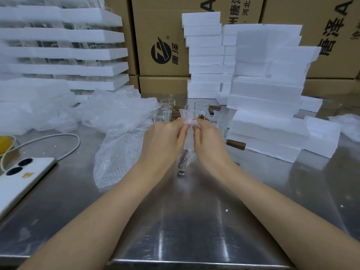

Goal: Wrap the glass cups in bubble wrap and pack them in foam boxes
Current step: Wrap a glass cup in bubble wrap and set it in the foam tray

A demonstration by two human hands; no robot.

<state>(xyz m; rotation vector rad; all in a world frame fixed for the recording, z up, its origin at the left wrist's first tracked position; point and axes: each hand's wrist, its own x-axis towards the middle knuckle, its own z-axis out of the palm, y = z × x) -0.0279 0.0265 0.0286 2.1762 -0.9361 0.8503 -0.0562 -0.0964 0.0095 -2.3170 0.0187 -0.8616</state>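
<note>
Head: phone [23,178] L, foam boxes [266,90] R.

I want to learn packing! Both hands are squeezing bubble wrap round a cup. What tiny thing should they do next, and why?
Probably fold the loose top of the wrap down and tuck it in. The left hand and right hand pinch it, but its crumpled end sticks up above the fingers, so the cup seems not ready for a foam box.

Bubble-wrapped cup [187,147], bare glass cups [201,106] behind, stacked foam boxes [268,88]
</note>
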